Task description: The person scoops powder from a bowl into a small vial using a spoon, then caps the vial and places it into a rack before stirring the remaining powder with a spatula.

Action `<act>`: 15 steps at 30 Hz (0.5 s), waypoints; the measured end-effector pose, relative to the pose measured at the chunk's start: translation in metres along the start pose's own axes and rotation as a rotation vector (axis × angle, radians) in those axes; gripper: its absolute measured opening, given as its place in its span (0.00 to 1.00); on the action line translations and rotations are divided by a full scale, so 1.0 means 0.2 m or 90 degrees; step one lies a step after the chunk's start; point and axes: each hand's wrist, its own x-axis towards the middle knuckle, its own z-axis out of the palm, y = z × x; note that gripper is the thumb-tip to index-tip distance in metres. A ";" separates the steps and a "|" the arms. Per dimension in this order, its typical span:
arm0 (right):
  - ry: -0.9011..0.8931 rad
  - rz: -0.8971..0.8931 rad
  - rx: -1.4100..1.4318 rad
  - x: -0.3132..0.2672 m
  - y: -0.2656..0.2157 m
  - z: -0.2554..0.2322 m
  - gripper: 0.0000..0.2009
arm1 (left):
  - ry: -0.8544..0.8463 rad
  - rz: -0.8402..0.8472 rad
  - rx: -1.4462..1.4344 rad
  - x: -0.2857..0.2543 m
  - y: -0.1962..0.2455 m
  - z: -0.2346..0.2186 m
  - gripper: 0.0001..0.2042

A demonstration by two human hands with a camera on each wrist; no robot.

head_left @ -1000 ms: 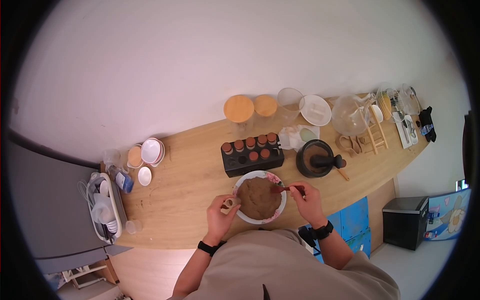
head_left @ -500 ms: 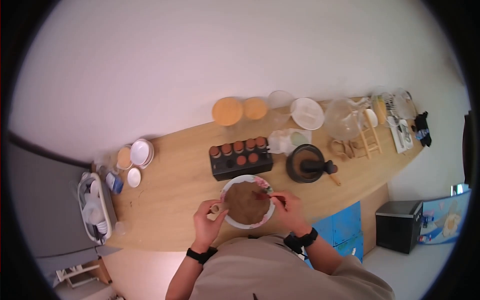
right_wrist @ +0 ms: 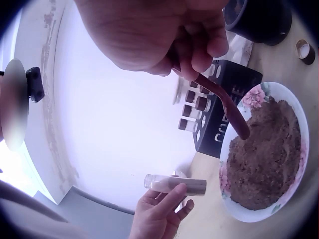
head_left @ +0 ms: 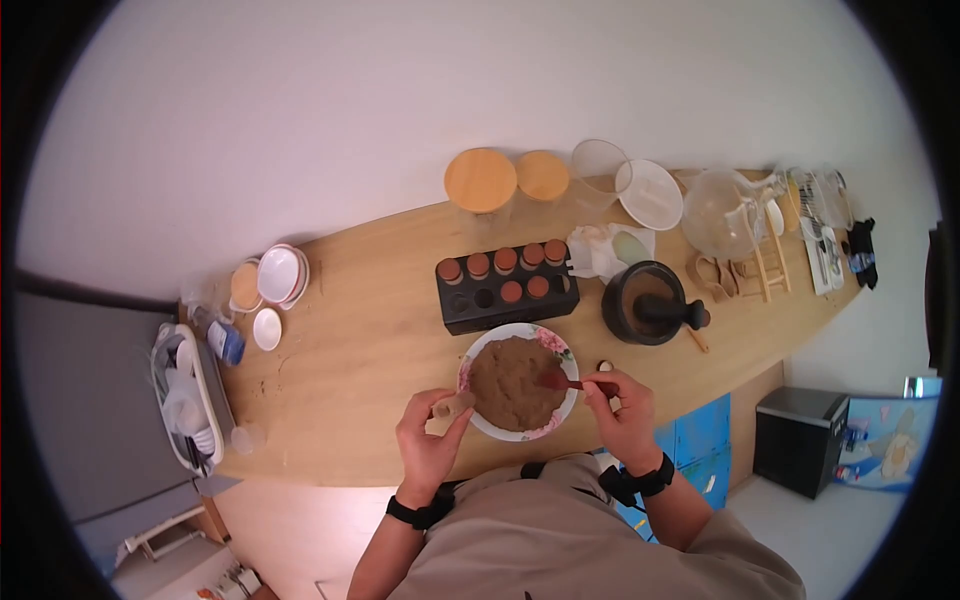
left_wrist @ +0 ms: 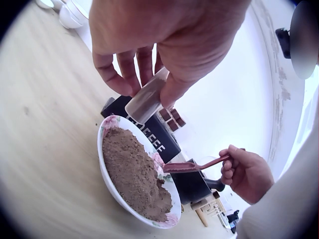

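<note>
My left hand (head_left: 428, 440) pinches a small glass vial (right_wrist: 192, 186) between thumb and fingers, left of the bowl. Brown powder shows in part of the vial, while its neck end is clear glass. In my right hand (head_left: 625, 420) is the handle of a dark red scoop (left_wrist: 182, 167), its tip over the right side of the bowl. The white flowered bowl (head_left: 550, 342) holds a heap of brown powder (head_left: 512, 395). Behind the bowl stands a black rack (head_left: 510, 310) lettered COFFEE, with several brown-capped vials. A loose cap (right_wrist: 305, 51) sits on the table near my right hand.
A black mortar (head_left: 622, 325) with its pestle (head_left: 670, 311) stands right of the rack. Wood-lidded jars (head_left: 480, 182) and a white dish (head_left: 652, 200) line the wall. Small white bowls (head_left: 280, 274) and a dish rack (head_left: 208, 410) are at the left.
The scoop dipped further over the powder, then my right hand drew back to the right, showing the loose cap beside it. My left hand keeps the vial, now tilted differently. The head view shifted.
</note>
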 end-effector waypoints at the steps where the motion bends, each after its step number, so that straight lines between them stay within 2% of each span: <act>1: 0.015 0.013 0.015 -0.01 -0.03 0.02 0.05 | -0.015 0.013 0.015 0.02 0.01 -0.01 0.17; 5: 0.047 0.054 -0.025 -0.06 -0.08 0.10 0.05 | -0.065 0.029 0.006 0.07 -0.01 -0.04 0.17; 7: 0.100 0.115 0.053 -0.11 -0.06 0.11 0.06 | -0.073 0.074 0.005 0.10 -0.01 -0.06 0.17; 10: 0.135 0.172 0.052 -0.21 -0.11 0.11 0.06 | -0.109 0.084 -0.021 0.11 -0.06 -0.07 0.17; 15: 0.093 0.148 -0.079 -0.39 -0.14 0.20 0.05 | -0.142 0.073 -0.033 0.08 -0.10 -0.12 0.17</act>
